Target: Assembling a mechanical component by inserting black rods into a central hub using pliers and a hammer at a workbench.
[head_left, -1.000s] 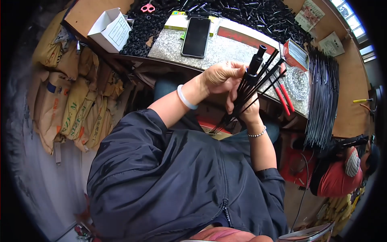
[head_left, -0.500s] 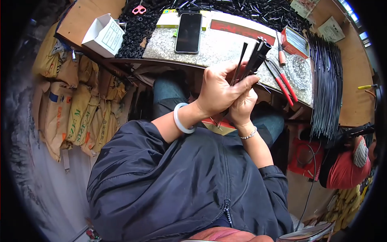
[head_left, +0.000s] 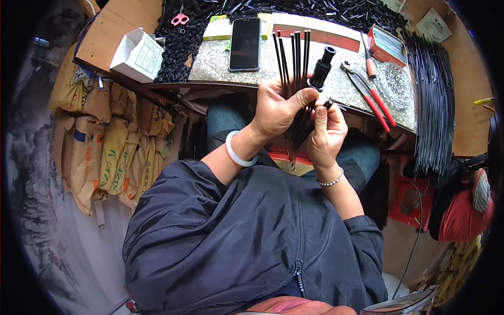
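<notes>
My left hand (head_left: 275,110), with a pale bangle at the wrist, is closed round several thin black rods (head_left: 297,58). Their pale tips fan upward above the fingers. Beside them, a stepped black tube (head_left: 321,69) with a hollow upper end tilts up and right, near the left thumb. My right hand (head_left: 326,139), wearing a beaded bracelet, is close below the tube. Its thumb and fingers pinch a small dark piece (head_left: 328,103) with shiny ends, whose kind I cannot make out. More dark rod lengths hang between both hands, partly hidden by the fingers.
Red-handled pliers (head_left: 375,102), a screwdriver (head_left: 370,65), a phone (head_left: 244,44) and an open red box (head_left: 387,47) lie on the worktop. Long black rods (head_left: 434,105) overhang its right edge. Behind are piled black parts (head_left: 336,13), pink scissors (head_left: 180,19) and a white box (head_left: 137,55).
My hands have drawn slightly apart. The rods, earlier bunched against the tube, now stand spread to its left. My right hand has moved lower right, pinching the small dark piece.
</notes>
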`<move>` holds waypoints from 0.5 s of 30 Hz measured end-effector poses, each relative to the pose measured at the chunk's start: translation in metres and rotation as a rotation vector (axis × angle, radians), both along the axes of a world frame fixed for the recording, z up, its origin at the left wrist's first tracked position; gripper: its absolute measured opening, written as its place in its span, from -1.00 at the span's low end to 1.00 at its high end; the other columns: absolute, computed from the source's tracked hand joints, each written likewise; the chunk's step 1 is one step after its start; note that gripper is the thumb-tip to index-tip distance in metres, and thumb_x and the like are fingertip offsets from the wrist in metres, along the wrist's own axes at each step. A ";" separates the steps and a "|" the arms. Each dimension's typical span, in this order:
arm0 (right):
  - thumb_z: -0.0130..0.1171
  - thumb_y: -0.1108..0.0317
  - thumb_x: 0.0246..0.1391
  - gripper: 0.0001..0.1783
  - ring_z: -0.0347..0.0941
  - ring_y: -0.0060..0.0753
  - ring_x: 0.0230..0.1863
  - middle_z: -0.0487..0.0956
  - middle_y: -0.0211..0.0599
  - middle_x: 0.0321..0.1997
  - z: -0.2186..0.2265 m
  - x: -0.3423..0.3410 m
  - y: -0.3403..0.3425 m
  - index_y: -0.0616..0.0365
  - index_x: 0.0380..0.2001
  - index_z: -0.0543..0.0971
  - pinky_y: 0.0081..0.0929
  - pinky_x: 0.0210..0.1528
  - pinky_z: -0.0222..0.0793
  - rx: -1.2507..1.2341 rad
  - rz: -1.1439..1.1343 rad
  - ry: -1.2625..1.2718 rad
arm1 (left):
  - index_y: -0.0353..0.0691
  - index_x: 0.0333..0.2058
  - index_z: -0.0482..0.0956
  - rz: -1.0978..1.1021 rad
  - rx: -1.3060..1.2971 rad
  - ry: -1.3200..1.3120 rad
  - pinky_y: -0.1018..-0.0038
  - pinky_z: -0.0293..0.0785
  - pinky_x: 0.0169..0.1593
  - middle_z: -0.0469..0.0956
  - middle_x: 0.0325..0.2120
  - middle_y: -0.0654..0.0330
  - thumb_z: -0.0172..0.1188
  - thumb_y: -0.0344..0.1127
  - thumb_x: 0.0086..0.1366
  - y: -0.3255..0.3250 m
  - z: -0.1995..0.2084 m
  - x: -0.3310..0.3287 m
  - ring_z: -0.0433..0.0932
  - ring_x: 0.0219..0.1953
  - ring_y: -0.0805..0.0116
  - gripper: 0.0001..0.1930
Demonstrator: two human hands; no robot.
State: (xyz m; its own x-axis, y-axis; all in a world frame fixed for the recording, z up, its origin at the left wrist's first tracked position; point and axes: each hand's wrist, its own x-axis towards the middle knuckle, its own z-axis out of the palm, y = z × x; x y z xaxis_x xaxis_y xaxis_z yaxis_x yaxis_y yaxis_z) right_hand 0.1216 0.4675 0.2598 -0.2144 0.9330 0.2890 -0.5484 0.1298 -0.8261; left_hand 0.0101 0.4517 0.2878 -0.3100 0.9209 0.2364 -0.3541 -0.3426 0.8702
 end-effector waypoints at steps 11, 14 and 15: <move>0.13 0.35 0.18 -0.79 0.46 -0.66 -0.22 0.59 -0.41 -0.22 -0.009 0.008 0.020 0.23 -0.17 0.54 -0.66 -0.09 0.32 -0.205 0.339 0.122 | -0.35 -0.15 0.55 0.042 0.073 -0.032 0.59 0.51 -0.26 0.63 -0.35 0.18 0.25 -0.43 0.21 -0.002 -0.008 0.004 0.57 -0.36 0.51 -0.76; 0.14 0.35 0.18 -0.78 0.46 -0.65 -0.20 0.59 -0.39 -0.20 -0.010 0.008 0.023 0.23 -0.15 0.54 -0.64 -0.07 0.33 -0.224 0.374 0.112 | -0.35 -0.14 0.56 0.070 0.051 -0.035 0.70 0.45 -0.38 0.62 -0.44 0.29 0.28 -0.42 0.20 0.000 -0.008 0.005 0.50 -0.44 0.67 -0.75; 0.14 0.35 0.18 -0.77 0.46 -0.64 -0.20 0.59 -0.38 -0.19 -0.011 0.008 0.024 0.23 -0.14 0.54 -0.63 -0.06 0.33 -0.227 0.390 0.097 | -0.34 -0.14 0.57 0.066 0.063 -0.039 0.71 0.45 -0.37 0.62 -0.44 0.29 0.27 -0.41 0.20 -0.001 -0.005 0.006 0.50 -0.45 0.67 -0.74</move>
State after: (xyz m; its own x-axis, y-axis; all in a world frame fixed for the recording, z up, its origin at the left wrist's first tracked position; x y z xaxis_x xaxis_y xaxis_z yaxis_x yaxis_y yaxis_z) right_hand 0.1293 0.4915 0.2490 -0.5438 0.8302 0.1230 -0.5967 -0.2794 -0.7522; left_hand 0.0158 0.4507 0.2823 -0.3792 0.8820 0.2799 -0.3620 -0.4198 0.8323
